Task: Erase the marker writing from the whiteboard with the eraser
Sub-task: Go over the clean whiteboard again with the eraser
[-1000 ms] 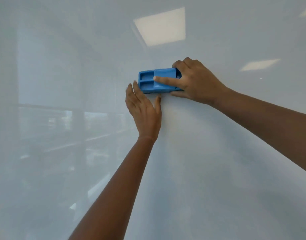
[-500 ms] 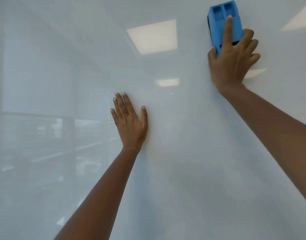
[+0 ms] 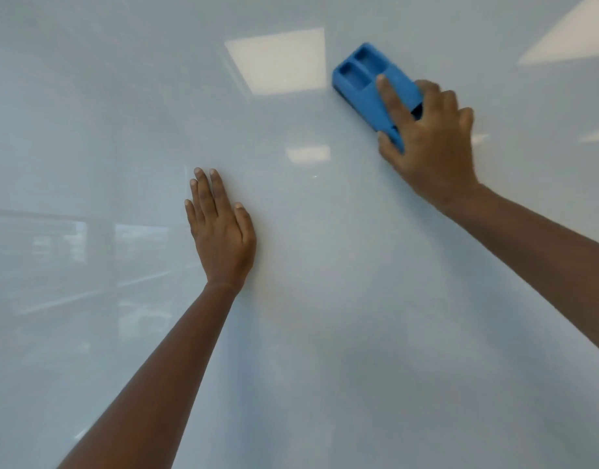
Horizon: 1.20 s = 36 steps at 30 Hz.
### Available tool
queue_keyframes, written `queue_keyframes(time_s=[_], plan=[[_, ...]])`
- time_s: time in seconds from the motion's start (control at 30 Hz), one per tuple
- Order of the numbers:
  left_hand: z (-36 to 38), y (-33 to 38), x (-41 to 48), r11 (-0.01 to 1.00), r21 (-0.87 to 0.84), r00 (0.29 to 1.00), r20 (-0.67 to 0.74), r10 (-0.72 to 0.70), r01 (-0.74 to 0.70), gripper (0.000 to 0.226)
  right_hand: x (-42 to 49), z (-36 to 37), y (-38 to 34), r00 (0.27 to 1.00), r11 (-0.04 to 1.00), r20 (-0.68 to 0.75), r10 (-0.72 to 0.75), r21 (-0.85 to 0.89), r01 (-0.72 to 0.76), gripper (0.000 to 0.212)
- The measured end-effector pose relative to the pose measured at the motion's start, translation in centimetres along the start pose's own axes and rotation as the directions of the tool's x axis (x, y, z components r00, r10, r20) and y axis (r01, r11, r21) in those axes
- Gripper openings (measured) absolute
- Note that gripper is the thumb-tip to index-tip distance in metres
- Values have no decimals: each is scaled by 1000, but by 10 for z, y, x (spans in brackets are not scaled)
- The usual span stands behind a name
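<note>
1. Nearest: two bare forearms (image 3: 162,367), reaching in from the lower edge and the right edge toward the whiteboard (image 3: 325,350).
2. Left hand (image 3: 223,238): laid flat on the board left of centre, fingers straight and close together, thumb a little apart, holding nothing.
3. Right hand (image 3: 433,150): higher and to the right, well apart from the left, gripping the lower end of the blue eraser (image 3: 362,79). Index finger (image 3: 391,99) stretched along its back, thumb on the lower side edge, other fingers bent over the far edge.
4. Eraser: pressed against the board at upper right, tilted, free end up and to the left, two recesses in its back showing.
5. Farthest, on the glossy surface: pale reflections of ceiling lights (image 3: 277,62), and blurred room shapes at left.
</note>
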<state>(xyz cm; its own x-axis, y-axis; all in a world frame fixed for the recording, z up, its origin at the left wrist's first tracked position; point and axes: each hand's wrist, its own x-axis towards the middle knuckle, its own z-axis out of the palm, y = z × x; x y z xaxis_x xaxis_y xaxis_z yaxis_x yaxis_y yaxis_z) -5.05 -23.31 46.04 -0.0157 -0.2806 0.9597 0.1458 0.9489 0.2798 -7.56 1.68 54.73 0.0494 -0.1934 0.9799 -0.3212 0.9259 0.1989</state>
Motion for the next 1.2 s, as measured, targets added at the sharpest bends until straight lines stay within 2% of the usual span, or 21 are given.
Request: queue_keyframes(time_s=[0.1,0.17,0.23,0.33,0.37,0.4,0.47,0.57,0.67,0.73,0.77,0.83,0.93,1.0,1.07,1.13,1.2], plan=[[0,-3,-2,1000,4,1000,10,11,-11,57,-24,-7,52,975,975,-49,218,-27,-220,56],[-1,-6,-6,1000,2,999,16,28,-28,57,-46,-11,77,919,924,-99,382,2,-383,57],[-1,-8,-13,999,-4,999,19,46,-46,56,-70,-14,89,813,825,-143,564,51,-563,59],[-2,-8,-22,999,-30,999,17,40,-39,55,-97,-8,69,565,593,-199,801,124,-796,59],[-2,-8,-23,998,-46,999,15,34,-34,54,-104,-5,53,518,549,-206,830,132,-826,59],[-2,-7,-24,997,-65,999,11,30,-30,54,-109,-2,32,516,544,-196,834,133,-829,58],[-4,-6,-26,993,-119,1000,-1,20,-20,53,-121,4,-13,592,607,-137,794,138,-782,56],[-8,-6,-26,961,-275,1000,-16,-25,19,53,-144,8,-81,771,770,-63,633,142,-621,54],[-15,-10,-25,898,-435,998,19,-65,67,53,-178,16,-141,932,925,19,361,122,-360,54],[-21,-14,-25,861,-502,996,67,-61,86,53,-202,21,-165,995,984,23,98,146,-100,50],[-23,-15,-25,851,-517,995,88,-54,92,53,-212,23,-169,999,985,13,-38,167,35,48],[-27,-17,-24,847,-523,992,122,-35,94,53,-222,23,-161,962,944,-2,-272,193,268,47],[-28,-17,-24,864,-496,989,149,-12,85,54,-220,17,-121,886,868,3,-464,201,454,47],[-28,-19,-26,881,-467,989,151,-2,73,54,-214,9,-85,881,866,2,-472,184,464,48],[-26,-19,-26,901,-431,990,144,8,56,53,-212,1,-42,913,905,-11,-407,133,405,49],[-25,-19,-27,917,-397,991,135,16,39,53,-216,-7,4,959,957,-11,-285,56,285,50],[-24,-18,-27,928,-370,992,125,21,27,54,-223,-17,42,995,995,-12,-98,-21,98,44]])
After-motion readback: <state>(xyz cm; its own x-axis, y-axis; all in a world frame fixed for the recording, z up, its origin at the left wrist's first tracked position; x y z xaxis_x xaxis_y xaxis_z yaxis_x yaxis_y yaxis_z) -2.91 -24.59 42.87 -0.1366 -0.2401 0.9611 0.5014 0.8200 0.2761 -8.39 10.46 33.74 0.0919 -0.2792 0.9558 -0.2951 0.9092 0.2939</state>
